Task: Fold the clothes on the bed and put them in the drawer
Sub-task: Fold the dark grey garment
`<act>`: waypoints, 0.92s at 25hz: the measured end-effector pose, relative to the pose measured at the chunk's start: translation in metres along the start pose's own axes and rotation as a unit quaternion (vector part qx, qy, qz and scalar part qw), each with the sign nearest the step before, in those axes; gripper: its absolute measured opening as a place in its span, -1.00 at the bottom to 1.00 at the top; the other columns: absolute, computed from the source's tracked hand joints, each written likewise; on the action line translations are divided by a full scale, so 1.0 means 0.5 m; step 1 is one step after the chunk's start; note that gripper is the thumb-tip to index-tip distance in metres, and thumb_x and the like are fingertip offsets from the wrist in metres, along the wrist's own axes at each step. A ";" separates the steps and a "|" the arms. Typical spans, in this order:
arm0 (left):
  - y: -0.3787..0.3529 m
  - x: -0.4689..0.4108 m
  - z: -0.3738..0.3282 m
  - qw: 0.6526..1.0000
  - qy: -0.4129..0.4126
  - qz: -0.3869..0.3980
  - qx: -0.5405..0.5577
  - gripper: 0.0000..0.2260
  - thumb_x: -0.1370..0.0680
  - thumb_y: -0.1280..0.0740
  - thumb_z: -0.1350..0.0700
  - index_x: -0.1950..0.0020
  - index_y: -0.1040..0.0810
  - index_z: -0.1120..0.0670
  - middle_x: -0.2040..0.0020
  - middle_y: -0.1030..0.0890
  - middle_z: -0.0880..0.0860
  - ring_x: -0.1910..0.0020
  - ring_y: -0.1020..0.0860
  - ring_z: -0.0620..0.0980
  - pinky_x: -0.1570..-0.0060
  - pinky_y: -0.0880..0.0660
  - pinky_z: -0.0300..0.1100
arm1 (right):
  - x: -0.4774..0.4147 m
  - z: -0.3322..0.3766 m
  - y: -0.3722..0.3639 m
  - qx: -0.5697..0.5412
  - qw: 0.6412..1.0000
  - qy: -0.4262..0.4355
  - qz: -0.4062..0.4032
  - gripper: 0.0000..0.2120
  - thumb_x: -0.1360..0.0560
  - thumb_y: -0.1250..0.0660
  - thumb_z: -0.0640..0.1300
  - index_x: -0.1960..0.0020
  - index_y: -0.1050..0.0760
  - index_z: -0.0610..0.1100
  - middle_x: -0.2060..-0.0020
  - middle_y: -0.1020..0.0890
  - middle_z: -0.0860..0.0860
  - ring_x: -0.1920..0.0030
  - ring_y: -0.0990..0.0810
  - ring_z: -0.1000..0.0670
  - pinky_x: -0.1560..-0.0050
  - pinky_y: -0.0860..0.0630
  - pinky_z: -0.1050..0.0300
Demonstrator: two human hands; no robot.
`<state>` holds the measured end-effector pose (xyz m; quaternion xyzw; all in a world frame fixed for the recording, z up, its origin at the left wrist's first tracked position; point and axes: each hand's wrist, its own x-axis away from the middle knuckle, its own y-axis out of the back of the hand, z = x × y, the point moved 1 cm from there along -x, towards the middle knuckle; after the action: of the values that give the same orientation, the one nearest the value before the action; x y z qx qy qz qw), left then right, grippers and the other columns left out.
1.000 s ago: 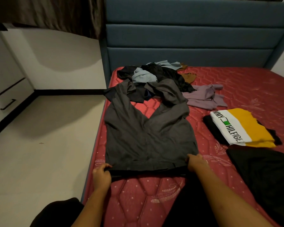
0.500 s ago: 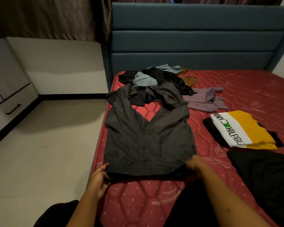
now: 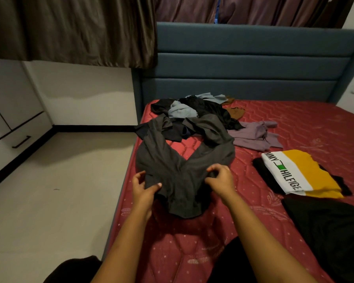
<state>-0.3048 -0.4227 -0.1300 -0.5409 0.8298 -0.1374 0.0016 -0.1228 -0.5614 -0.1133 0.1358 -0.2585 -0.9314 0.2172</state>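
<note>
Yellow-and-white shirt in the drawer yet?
No, the folded yellow-and-white shirt lies on the red mattress, right of the grey trousers.

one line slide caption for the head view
Left hand and right hand pinch the grey trousers on the red mattress, a folded yellow shirt lying nearby.

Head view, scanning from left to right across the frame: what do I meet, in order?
Drawer → left hand → right hand → folded yellow-and-white shirt. The grey trousers that both hands grip span the hands, so they are left out.
</note>
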 end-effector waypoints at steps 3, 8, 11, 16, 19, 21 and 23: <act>-0.045 0.028 -0.030 0.999 -0.035 0.029 0.005 -0.48 -0.39 -0.35 0.52 -0.19 -0.34 0.07 0.03 -0.60 0.12 0.13 -0.60 0.00 0.19 -0.57 -0.25 | 0.039 0.105 -0.036 -0.098 0.992 0.080 0.014 -0.65 -0.23 -0.40 -0.38 0.12 -0.45 -0.03 0.05 -0.52 -0.08 0.10 -0.49 0.03 0.06 -0.40 0.28; -0.075 0.062 -0.045 0.995 -0.068 0.068 0.002 -0.53 -0.43 -0.25 0.52 -0.17 -0.41 0.04 0.02 -0.66 0.12 0.07 -0.64 0.07 0.11 -0.56 -0.09 | 0.102 0.167 -0.082 -0.249 0.964 0.076 0.054 -0.57 -0.31 -0.33 -0.41 0.03 -0.41 0.07 0.08 -0.57 0.09 0.07 -0.56 0.21 0.05 -0.50 0.27; -0.068 0.066 -0.048 0.996 -0.066 0.064 -0.006 -0.56 -0.47 -0.22 0.52 -0.13 -0.45 0.02 0.04 -0.66 0.09 0.11 -0.64 0.00 0.16 -0.57 -0.20 | 0.121 0.153 -0.091 -0.294 0.946 0.064 0.118 -0.52 -0.36 -0.33 -0.46 -0.13 -0.40 -0.01 -0.05 -0.55 0.08 -0.06 -0.55 0.20 -0.12 -0.50 0.23; -0.068 0.064 -0.042 0.994 -0.059 0.095 0.002 -0.68 -0.58 -0.19 0.40 -0.20 -0.44 0.04 -0.07 -0.60 0.12 -0.02 -0.59 -0.02 0.04 -0.53 -0.26 | 0.125 0.136 -0.082 -0.288 0.942 0.070 0.157 -0.46 -0.35 -0.18 -0.50 -0.23 -0.36 -0.06 -0.19 -0.51 0.00 -0.23 -0.49 0.11 -0.28 -0.43 0.18; -0.072 0.063 -0.045 0.991 -0.078 0.108 -0.014 -0.69 -0.59 -0.16 0.39 -0.18 -0.45 0.02 -0.08 -0.58 0.04 -0.05 -0.57 -0.10 -0.08 -0.50 -0.25 | 0.118 0.131 -0.087 -0.270 0.949 0.088 0.139 -0.42 -0.37 -0.17 -0.56 -0.21 -0.37 -0.01 -0.20 -0.52 0.00 -0.28 -0.49 0.08 -0.32 -0.40 0.18; -0.073 0.058 -0.042 0.989 -0.094 0.108 -0.031 -0.67 -0.59 -0.16 0.39 -0.15 -0.46 -0.01 -0.13 -0.57 0.05 -0.12 -0.56 -0.05 -0.19 -0.47 -0.16 | 0.112 0.126 -0.094 -0.250 0.957 0.099 0.111 -0.42 -0.38 -0.22 -0.53 -0.14 -0.40 0.09 -0.15 -0.56 0.04 -0.22 -0.53 0.13 -0.29 -0.43 0.19; -0.073 0.054 -0.038 0.989 -0.099 0.102 -0.038 -0.65 -0.57 -0.15 0.41 -0.14 -0.48 -0.01 -0.13 -0.58 0.06 -0.15 -0.56 0.01 -0.21 -0.47 -0.11 | 0.109 0.124 -0.099 -0.230 0.963 0.104 0.097 -0.46 -0.40 -0.30 -0.48 -0.10 -0.44 0.13 -0.08 -0.60 0.10 -0.13 -0.56 0.18 -0.23 -0.46 0.25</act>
<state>-0.2859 -0.4566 -0.0993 -0.4641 0.8810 -0.0512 0.0770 -0.2092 -0.5226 -0.0963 0.1523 -0.0254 -0.9211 0.3573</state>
